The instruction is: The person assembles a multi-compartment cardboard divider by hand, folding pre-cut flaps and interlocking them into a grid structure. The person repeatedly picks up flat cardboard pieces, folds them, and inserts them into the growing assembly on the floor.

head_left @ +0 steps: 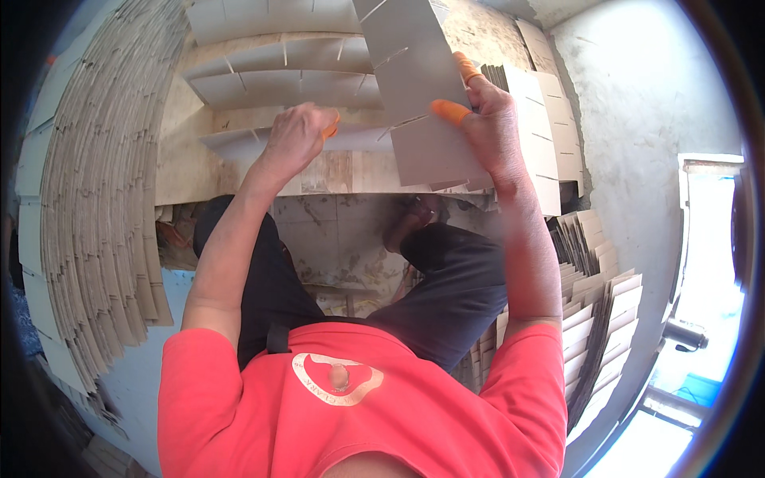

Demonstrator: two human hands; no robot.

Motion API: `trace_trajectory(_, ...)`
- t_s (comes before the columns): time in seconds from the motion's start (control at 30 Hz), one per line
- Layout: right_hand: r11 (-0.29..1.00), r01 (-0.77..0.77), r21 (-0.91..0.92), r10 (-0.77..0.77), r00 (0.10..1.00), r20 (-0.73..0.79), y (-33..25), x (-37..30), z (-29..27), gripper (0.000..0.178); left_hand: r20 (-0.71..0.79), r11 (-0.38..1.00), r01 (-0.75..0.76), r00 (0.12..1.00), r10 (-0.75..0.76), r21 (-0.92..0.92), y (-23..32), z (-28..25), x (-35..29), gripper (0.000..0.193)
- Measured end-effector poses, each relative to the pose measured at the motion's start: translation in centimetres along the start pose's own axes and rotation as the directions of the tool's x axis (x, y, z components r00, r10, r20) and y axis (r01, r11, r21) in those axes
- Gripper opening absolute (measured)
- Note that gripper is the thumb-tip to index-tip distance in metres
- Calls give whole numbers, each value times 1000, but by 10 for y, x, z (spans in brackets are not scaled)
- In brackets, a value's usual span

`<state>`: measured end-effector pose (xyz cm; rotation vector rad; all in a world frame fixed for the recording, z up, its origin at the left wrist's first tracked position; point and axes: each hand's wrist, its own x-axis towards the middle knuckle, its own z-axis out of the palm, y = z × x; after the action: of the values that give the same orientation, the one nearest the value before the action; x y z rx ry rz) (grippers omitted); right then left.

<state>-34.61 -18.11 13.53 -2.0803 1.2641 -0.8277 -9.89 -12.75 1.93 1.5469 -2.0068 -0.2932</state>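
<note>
My right hand (488,119) grips a long slotted cardboard strip (418,95), which tilts away over the wooden board (191,167). Its thumb lies on the strip's face and a finger is at the right edge; both wear orange finger covers. Edges of more sheets show at the strip's lower end. My left hand (299,139) is closed, with an orange cover on one digit, over the nearest standing strip (239,142); its fingertips are hidden. Beyond it, more slotted strips (279,86) stand in rows across the board, partly behind the strip in my right hand.
A tall stack of slotted cardboard (103,199) fills the left side. More strips (542,119) lean right of the board, and further bundles (602,319) stand lower right beside a grey wall (637,95). My legs (446,279) are below the board's near edge.
</note>
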Motion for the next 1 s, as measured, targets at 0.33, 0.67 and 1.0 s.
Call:
trace_trajectory(0.33,994,-55,96,51,998,47,-4,8,1,62,10,999,2,1000,-2,-49,-2,-2,2,14)
trace_trajectory(0.67,999,26,-23,-22,989,147,2,9,-2,64,-6,994,28,1000,-29,-102,-1,-3,5,15)
trace_trajectory(1.0,987,72,-143,-24,950,312,16,6,45,67,68,994,40,997,-33,-104,-2,-5,9,13)
